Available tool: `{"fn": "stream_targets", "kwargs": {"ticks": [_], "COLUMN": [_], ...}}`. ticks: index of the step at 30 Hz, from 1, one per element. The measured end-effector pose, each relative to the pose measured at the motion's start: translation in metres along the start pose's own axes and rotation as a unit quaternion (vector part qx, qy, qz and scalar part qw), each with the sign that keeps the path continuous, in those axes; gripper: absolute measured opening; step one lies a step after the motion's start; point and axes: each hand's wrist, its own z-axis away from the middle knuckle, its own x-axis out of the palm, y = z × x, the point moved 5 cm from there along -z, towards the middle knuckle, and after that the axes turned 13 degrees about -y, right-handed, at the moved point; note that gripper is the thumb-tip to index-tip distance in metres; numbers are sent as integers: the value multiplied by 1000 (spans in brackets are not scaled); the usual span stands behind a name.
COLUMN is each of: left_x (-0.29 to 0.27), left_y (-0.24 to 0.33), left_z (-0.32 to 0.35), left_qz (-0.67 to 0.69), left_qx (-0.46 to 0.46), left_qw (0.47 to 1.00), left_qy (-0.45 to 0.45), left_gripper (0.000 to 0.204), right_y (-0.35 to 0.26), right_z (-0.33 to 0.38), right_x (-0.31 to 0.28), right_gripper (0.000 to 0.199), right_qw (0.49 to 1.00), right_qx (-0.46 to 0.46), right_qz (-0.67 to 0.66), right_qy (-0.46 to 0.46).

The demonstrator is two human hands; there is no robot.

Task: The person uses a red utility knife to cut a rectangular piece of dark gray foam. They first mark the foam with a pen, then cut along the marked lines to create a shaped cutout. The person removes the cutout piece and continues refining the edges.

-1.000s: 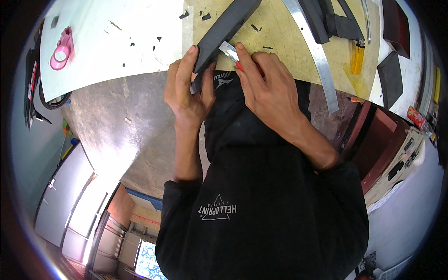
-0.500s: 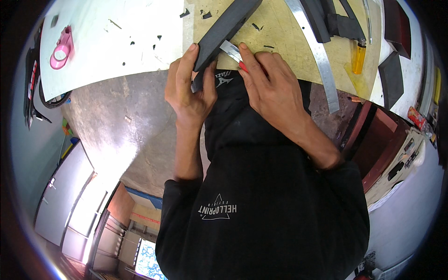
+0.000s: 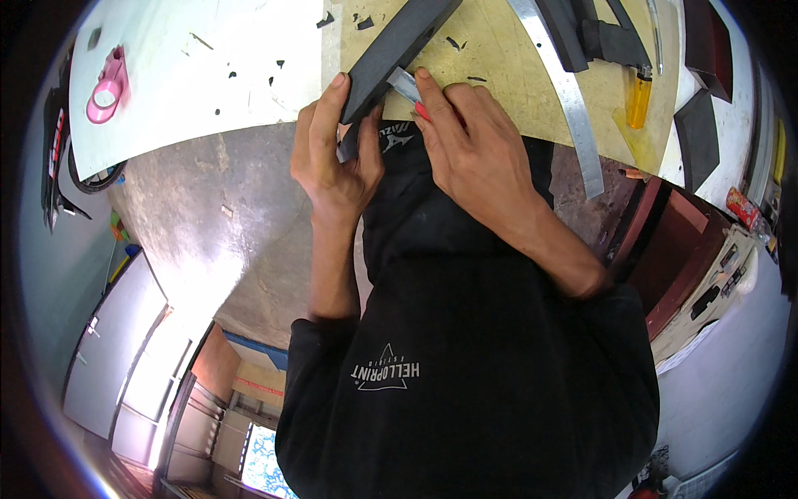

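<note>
A long black foam block (image 3: pixel 391 62) slants across the near edge of the table, its upper end cut off by the picture's top. My left hand (image 3: pixel 337 154) grips its near end, index finger along one side and thumb beneath. My right hand (image 3: pixel 478 137) is closed around a red-handled utility knife (image 3: pixel 406 84). The index finger presses along the knife's wide blade, whose tip meets the right side of the block. Most of the handle is hidden under my fingers.
Right of my hands lie a curved-looking metal ruler (image 3: pixel 565 100), black foam pieces (image 3: pixel 615 44), a yellow lighter (image 3: pixel 639 98) and a dark red block (image 3: pixel 708 50). A pink tape dispenser (image 3: pixel 108 87) sits at left. Small black scraps (image 3: pixel 364 23) dot the table (image 3: pixel 208 83).
Both hands, the block and the knife have shifted slightly left and up in the picture. The blade stays against the block's side.
</note>
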Motion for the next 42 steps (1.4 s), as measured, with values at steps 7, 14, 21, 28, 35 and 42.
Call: {"fn": "stream_targets", "kwargs": {"ticks": [7, 14, 21, 28, 35, 42], "left_x": [0, -2, -2, -7, -12, -11], "left_y": [1, 0, 0, -19, -12, 11], "left_z": [1, 3, -2, 1, 2, 1], "left_qz": [-6, -6, 4, 190, 403, 302], "left_qx": [-12, -18, -13, -170, -261, -199], "left_qw": [1000, 1000, 1000, 966, 877, 932], "left_qy": [3, 1, -8, -32, -9, -16], "left_gripper": [59, 60, 62, 80, 90, 89], "right_y": [-2, -4, 2, 34, 38, 4], "right_z": [1, 7, 2, 25, 12, -10], "right_x": [-1, -4, -4, -26, -30, -46], "right_gripper": [47, 49, 51, 50, 50, 17], "right_qw": [1000, 1000, 999, 997, 991, 974], "right_qx": [-21, -9, 34, 56, 54, -44], "right_qz": [8, 14, -12, 22, 110, -169], "right_qy": [14, -10, 23, 57, 59, 144]}}
